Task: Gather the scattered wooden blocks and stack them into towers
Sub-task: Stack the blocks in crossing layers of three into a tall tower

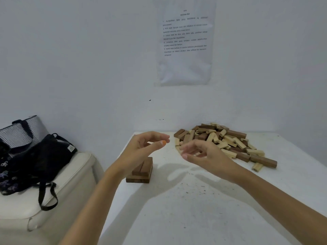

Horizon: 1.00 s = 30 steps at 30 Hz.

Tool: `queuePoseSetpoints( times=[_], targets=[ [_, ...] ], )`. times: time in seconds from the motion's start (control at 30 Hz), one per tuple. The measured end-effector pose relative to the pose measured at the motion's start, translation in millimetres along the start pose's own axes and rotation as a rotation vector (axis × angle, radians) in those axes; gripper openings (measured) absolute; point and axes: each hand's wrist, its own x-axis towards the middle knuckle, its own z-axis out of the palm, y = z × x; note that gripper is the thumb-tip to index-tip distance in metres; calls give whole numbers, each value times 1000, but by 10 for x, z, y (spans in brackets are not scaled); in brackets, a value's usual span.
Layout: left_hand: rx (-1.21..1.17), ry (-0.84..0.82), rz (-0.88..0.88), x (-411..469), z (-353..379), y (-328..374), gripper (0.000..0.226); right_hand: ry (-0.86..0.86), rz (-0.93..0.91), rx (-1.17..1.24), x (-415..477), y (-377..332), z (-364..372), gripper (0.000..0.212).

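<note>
hovering both hands over the white table (194, 218), i hold nothing as far as i can see. my left hand (141, 147) has the fingers loosely bent, with the thumb near the fingertips. my right hand (203, 154) is loose too, just in front of the near edge of the pile of blocks (228, 138). the pile lies at the far right of the table, light and dark pieces mixed and crossing each other. the started tower (141, 172) stands near the left edge of the table, partly under my left wrist. it is low, two layers of dark blocks, and the top layer seems to have place for one more piece.

what can go wrong, i think: my left forearm hangs right above the tower, so if i lower it carelessly it can push the top blocks out of line, or over the table edge, which is very near. in the pile the blocks lean on each other, so pulling one from below can make others slide away. if i set the next block not square, the fault grows with each layer and the tower leans. a fallen block may land by the black bag (44, 156) on the cream seat (76, 174).
</note>
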Motion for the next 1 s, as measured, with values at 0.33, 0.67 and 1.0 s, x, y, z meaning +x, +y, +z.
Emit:
queuePoseSetpoints(
  times=[0.33,0.67,1.0],
  targets=[
    [169,9,-52,534,879,-210,13,76,115,-203,-160,455,-706,12],
    [64,360,-124,1091,1100,-493,10,267,25,-263,419,703,-690,19],
    [432,358,-304,1582,1273,-904,32,365,-165,-909,757,1091,-411,39]
  ],
)
